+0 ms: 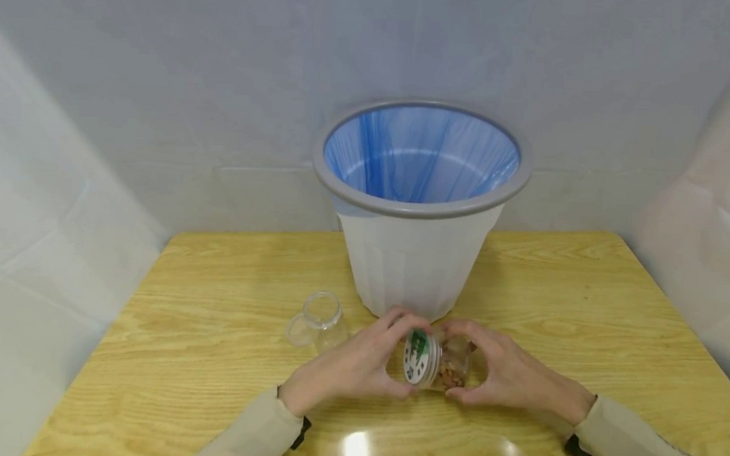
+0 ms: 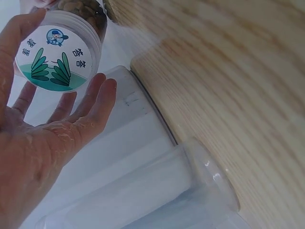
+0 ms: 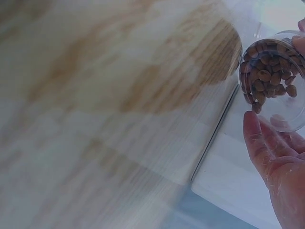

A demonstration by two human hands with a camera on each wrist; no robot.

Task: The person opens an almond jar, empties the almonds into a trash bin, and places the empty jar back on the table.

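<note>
Left hand (image 1: 354, 368) grips the lid (image 1: 421, 357), right hand (image 1: 504, 377) grips the jar (image 1: 453, 366), bin (image 1: 415, 256) at twelve o'clock; best twist with the jar level.

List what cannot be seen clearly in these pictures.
- Bin bottom: head view, hidden by its rim and liner.
- Jar middle: head view, covered by both hands' fingers.
- Lid text: left wrist view, too small to read.
- Table: right wrist view, blurred.

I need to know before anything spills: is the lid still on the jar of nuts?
On. The white lid caps the jar, held sideways over the table; the left hand grips the lid, the right hand the jar's body.
</note>
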